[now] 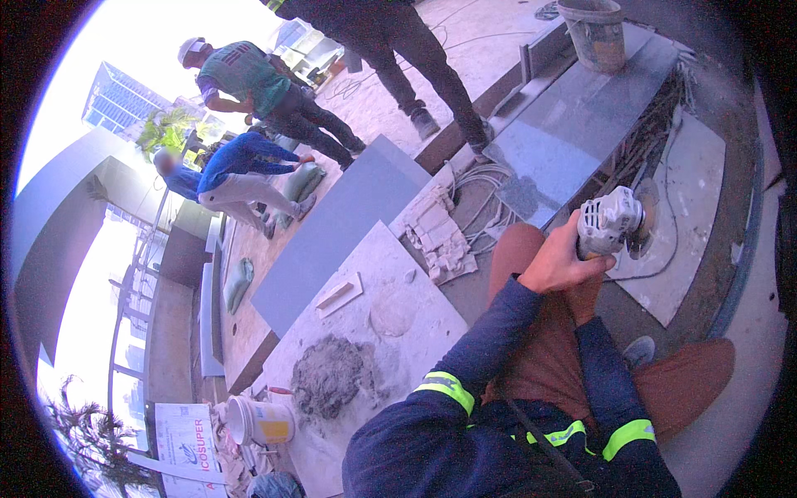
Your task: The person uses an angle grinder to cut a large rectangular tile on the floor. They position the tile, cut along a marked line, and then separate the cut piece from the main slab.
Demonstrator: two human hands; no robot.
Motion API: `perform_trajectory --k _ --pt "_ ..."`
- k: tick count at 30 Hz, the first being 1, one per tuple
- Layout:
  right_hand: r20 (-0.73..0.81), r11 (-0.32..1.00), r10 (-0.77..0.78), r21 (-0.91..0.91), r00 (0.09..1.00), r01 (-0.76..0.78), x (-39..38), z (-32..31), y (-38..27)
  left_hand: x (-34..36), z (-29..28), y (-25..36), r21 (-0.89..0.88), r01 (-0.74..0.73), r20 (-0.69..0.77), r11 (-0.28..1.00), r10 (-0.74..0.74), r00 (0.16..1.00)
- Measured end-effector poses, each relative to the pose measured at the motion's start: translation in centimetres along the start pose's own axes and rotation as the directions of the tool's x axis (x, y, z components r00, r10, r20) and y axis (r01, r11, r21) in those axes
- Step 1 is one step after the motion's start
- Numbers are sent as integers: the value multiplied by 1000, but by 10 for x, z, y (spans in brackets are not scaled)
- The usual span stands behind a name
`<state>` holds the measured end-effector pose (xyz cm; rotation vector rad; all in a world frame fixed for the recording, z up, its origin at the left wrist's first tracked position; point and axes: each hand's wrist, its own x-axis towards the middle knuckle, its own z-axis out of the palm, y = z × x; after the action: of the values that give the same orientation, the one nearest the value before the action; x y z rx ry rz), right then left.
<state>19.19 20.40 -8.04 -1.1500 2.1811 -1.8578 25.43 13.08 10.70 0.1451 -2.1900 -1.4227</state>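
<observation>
Dusty worksite ground (710, 274) is partly covered by a pale board (699, 183); at its left side, grinding seems in hand, steadiness called for. By the left hand (558, 257) a grinder (604, 222) is clasped, grey-white, vented; whether anything's gripped by the half-hidden right hand (584, 302) can't be told.

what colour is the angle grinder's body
The angle grinder is pale grey, shown in the head view.

A pale board (427, 319) is carrying a heap of grey mortar (332, 378) and a flat rectangular piece (342, 296); the tan floor (241, 332) beyond is supporting greenish sacks (238, 285), and a grey slab (573, 112) is bearing a stained bucket (594, 41).
</observation>
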Motion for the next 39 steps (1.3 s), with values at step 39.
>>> perform_trajectory --k 39 --pt "168 992 83 83 982 -98 38 -40 -82 -2 -39 -32 -726 86 -258 682 -387 885"
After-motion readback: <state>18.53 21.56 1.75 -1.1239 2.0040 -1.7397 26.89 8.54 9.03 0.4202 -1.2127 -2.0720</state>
